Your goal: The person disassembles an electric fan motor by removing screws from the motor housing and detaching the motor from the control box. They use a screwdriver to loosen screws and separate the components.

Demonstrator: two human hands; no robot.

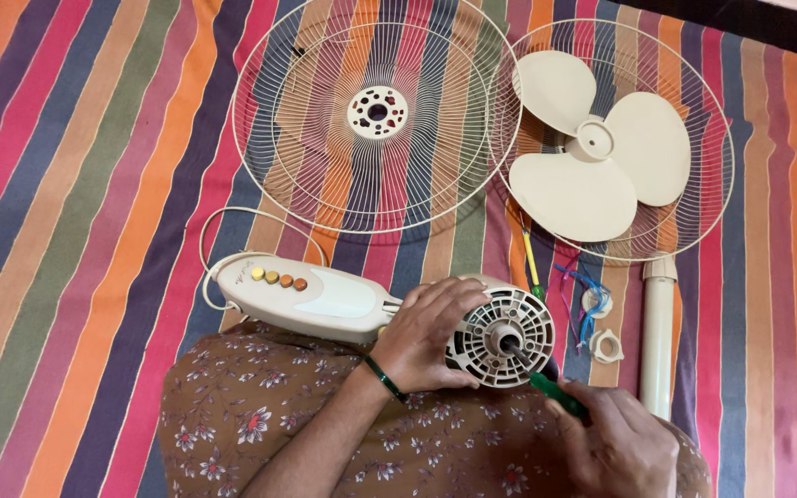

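A cream fan motor housing (502, 337) lies on my lap with its round vented face up and a metal shaft in the middle. My left hand (431, 332) grips its left side. Attached to it is the control neck (302, 293) with several coloured push buttons. My right hand (615, 443) holds a green-handled screwdriver (555, 394), its tip at the motor face near the shaft.
On the striped cloth lie a wire fan guard (377, 115), a second guard (707, 138) with the three-blade cream propeller (597, 148) on it, a cream pole (659, 332), two plastic nuts (601, 323), a yellow-green screwdriver (531, 263) and a white power cord (209, 240).
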